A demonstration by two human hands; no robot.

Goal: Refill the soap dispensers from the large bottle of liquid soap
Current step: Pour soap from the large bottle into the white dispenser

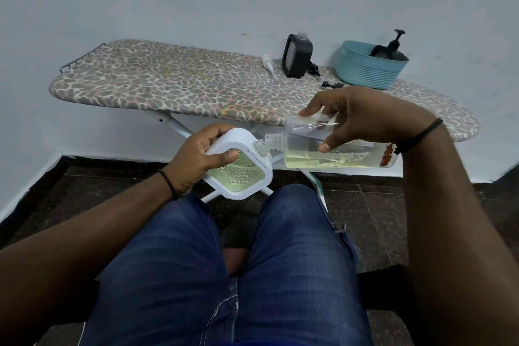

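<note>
Left hand (196,159): curls around the white soap dispenser (238,167), thumb on its textured window, tilting its open neck toward the bottle.
Right hand (362,115): grips the large clear bottle (337,149) from above, thumb on the near side, holding it nearly horizontal.
Position: both are held above the knees, in front of the ironing board (196,84); threaded mouth meets dispenser neck.
Handling: the bottle looks rigid, partly full, likely slippery with soap; a mid-body grip suits it.
Dispenser: light, hard plastic; best held by its frame.

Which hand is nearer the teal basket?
Right. The right hand, gripping the large soap bottle, is just in front of the teal basket; the left hand, holding the white dispenser, is farther left.
</note>
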